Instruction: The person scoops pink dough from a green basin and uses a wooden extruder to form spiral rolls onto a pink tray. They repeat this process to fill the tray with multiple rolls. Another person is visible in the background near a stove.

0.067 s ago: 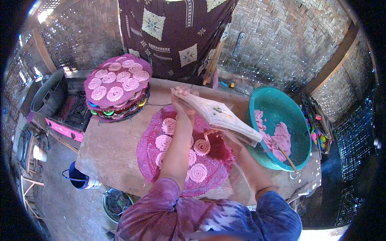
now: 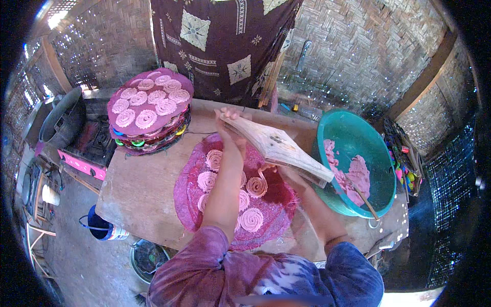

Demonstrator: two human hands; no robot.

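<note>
My left hand [image 2: 230, 123] is wrapped around the far left end of a pale wooden press [image 2: 281, 145], a board with narrowed ends held tilted above the table. Beneath its middle, my right hand [image 2: 284, 173] is curled against the underside, partly hidden by the wood. A strand of pink dough [image 2: 263, 175] hangs by the right fingertips, down to a coiled dough swirl [image 2: 256, 187]. More pink swirls, among them a near one [image 2: 251, 220], lie on a round magenta mat [image 2: 189, 204]. My left forearm covers some of them.
On the right, a green basin [image 2: 381, 153] holds pink dough [image 2: 359, 174] and a wooden stick [image 2: 364, 197]. A stack of round trays [image 2: 148, 137], topped with swirls [image 2: 147, 119], stands at the back left. Beyond it is a stove [image 2: 87, 165]; a blue bucket [image 2: 98, 227] stands below the table [image 2: 138, 204].
My left hand and its forearm have shifted very slightly to the left. The press, the right hand and the dough strand look almost the same.
</note>
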